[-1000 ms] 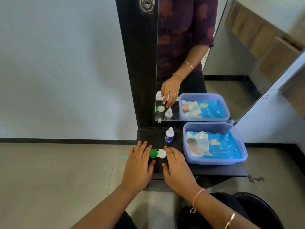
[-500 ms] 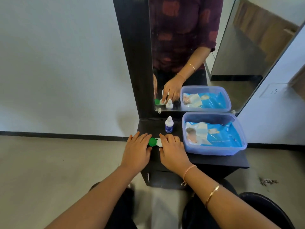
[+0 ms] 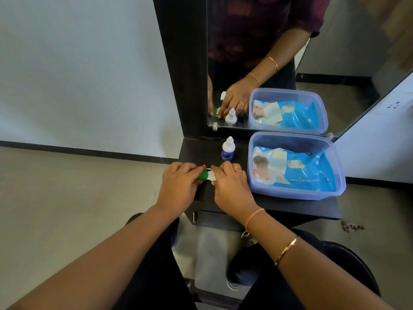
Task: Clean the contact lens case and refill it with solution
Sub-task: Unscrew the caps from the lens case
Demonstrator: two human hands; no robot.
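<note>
Both forearms reached forward and met at the front left corner of a dark shelf [image 3: 290, 204], palms down. The left hand [image 3: 178, 184] curled its fingers and thumb round the green cap [image 3: 202, 175] of the contact lens case [image 3: 206, 174], while the right hand [image 3: 230, 186], a ring on one finger and bands at the wrist, pinched the case's white end; the case lay flat on the shelf between them. A pale wall [image 3: 78, 63] with a dark skirting stood to the left above a grey floor [image 3: 67, 209]. A tall mirror [image 3: 257, 41] in a dark frame rose from the shelf's back edge and reflected the hands. A translucent plastic tub [image 3: 340, 186] filled the shelf's right side, holding a blue pack of wipes [image 3: 301, 173]. A small white solution bottle [image 3: 228, 149], capped and upright, stood near the back edge, just left of the tub and behind the case.
</note>
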